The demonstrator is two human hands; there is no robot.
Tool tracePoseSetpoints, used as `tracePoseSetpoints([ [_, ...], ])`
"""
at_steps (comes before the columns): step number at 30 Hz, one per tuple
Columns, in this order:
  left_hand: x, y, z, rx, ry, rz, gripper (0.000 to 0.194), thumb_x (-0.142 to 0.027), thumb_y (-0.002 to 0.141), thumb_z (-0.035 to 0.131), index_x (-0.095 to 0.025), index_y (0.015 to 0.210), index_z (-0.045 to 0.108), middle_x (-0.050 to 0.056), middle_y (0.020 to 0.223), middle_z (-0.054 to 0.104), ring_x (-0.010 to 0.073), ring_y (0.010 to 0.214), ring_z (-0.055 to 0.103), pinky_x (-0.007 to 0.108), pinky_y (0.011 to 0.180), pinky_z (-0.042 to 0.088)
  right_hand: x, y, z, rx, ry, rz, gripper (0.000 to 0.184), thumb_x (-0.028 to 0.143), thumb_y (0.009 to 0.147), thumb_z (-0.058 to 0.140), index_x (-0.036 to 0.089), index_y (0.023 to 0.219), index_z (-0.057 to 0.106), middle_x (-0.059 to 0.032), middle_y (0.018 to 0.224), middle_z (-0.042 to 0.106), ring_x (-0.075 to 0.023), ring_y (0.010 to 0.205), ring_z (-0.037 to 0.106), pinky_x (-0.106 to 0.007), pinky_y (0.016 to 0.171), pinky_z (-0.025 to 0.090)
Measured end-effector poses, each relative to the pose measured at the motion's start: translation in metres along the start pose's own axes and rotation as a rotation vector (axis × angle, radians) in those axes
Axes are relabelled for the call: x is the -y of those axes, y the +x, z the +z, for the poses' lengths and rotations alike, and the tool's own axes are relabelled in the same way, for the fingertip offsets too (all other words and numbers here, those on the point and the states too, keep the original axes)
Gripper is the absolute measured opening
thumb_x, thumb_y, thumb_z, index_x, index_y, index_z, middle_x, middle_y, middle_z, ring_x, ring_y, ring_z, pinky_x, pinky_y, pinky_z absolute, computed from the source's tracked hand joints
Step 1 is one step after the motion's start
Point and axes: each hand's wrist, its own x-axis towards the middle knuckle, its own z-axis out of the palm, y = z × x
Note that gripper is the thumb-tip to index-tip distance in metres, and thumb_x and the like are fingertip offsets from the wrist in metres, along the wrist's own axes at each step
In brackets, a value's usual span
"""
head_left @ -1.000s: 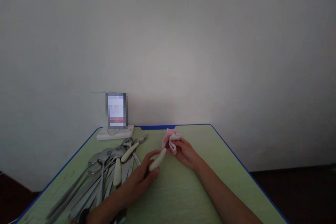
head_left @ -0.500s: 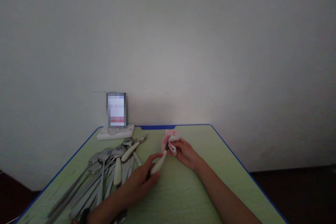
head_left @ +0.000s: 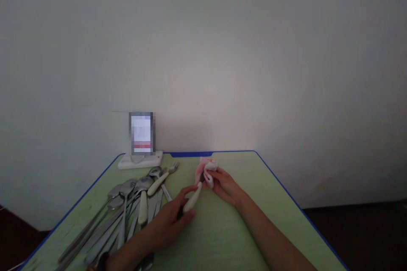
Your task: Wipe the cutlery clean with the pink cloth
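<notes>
My left hand (head_left: 178, 211) grips a piece of cutlery by its thick cream handle (head_left: 192, 199), thumb below and fingers above. The metal end runs into the folds of a pink and white cloth (head_left: 203, 167), so I cannot tell whether it is a spoon or a fork. My right hand (head_left: 224, 184) pinches that cloth from the right, wrapped around the metal end. Left of my hands, a fork (head_left: 159, 183) with a similar cream handle lies on the pile, and another cream handle (head_left: 143, 207) points towards me.
Several metal spoons (head_left: 127, 186) and other long-handled cutlery are heaped across the left of the green table (head_left: 222, 237), partly under my left forearm. At the back left, a phone with a blurred screen (head_left: 142, 133) stands on a white base (head_left: 140, 161). A bare wall (head_left: 203, 72) rises behind.
My left hand and the cream handle have shifted slightly down and towards me. The cloth's folds have changed a little in my right hand, which stays in nearly the same place.
</notes>
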Motion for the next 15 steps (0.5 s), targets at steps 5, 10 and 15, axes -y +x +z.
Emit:
tracePoseSetpoints([
  [5,0.0023,0.0003,0.0004,-0.011,0.003,0.034,0.052,-0.035,0.089,0.043,-0.02,0.137,0.029,-0.003,0.077,0.051,0.011,0.059,0.039,0.021,0.055,0.03,-0.0004,0.0057,-0.0021,-0.039,0.103,-0.023,0.02,0.031,0.071,0.069,0.016,0.083,0.064,-0.0008,0.078,0.066,-0.0117,0.072,0.058,-0.025,0.071,0.046],
  [10,0.0017,0.0007,0.0008,-0.026,-0.086,0.05,0.053,-0.036,0.089,0.044,-0.021,0.137,0.027,-0.002,0.079,0.051,0.0106,0.06,0.041,0.021,0.055,0.034,0.0057,0.0037,0.0005,-0.074,0.176,0.032,0.023,0.037,0.078,0.062,0.019,0.091,0.063,-0.0001,0.082,0.068,-0.0121,0.074,0.06,-0.026,0.072,0.048],
  [15,0.005,0.0063,0.003,-0.109,-0.251,0.023,0.051,-0.04,0.093,0.036,-0.02,0.137,0.019,0.002,0.085,0.058,0.0074,0.049,0.042,0.021,0.049,0.036,0.0075,-0.0012,0.0064,-0.009,0.144,0.04,0.03,0.042,0.08,0.058,0.018,0.098,0.063,-0.0026,0.09,0.068,-0.0136,0.079,0.061,-0.026,0.071,0.048],
])
